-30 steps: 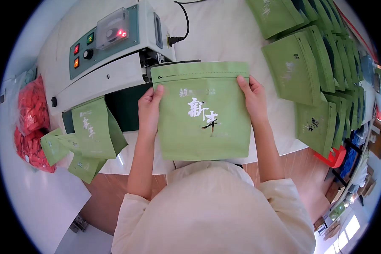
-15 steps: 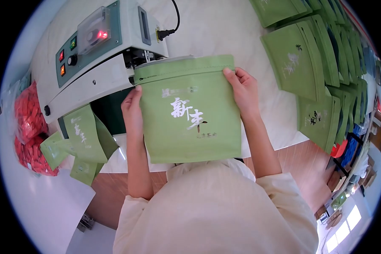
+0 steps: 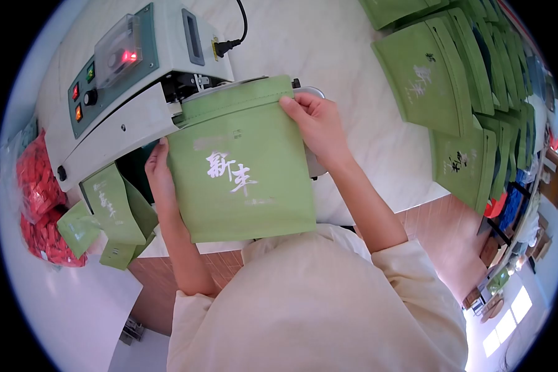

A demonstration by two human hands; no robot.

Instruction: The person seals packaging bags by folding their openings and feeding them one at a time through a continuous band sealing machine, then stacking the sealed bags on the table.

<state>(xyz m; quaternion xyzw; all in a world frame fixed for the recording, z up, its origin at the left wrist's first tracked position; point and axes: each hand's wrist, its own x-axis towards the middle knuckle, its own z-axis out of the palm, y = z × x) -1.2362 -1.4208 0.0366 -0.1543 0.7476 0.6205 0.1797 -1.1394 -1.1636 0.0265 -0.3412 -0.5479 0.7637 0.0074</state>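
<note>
Our green bag (image 3: 263, 214) sits farther toward nine o'clock in our view than half a second ago, and its top edge slopes more, the right corner riding higher. Both our hands travel with it, while the white machine (image 3: 183, 49) slides the same way across our view. Past the bag's right edge, a rounded metal piece (image 3: 312, 92) now shows where we see only tabletop (image 3: 366, 155) earlier.

We hold the bag face up, between our two hands and in front of our shirt (image 3: 316, 297). From the bag's middle, our right hand (image 3: 321, 127) is at two o'clock: its thumb presses the front just below the top corner, and its fingers bend behind, pinching that edge. Our left hand (image 3: 159, 170) is at nine o'clock, gripping the left edge, thumb tip against the upper side; how far its fingers reach behind, we cannot tell.

At ten o'clock from the bag, its top left corner meets the machine's end; whether it goes inside is hidden from us. A smaller bag (image 3: 111, 201) stands below the machine toward nine o'clock, with red packets (image 3: 40, 180) beyond it. At two o'clock we see more green bags (image 3: 425, 77) in overlapping rows.
</note>
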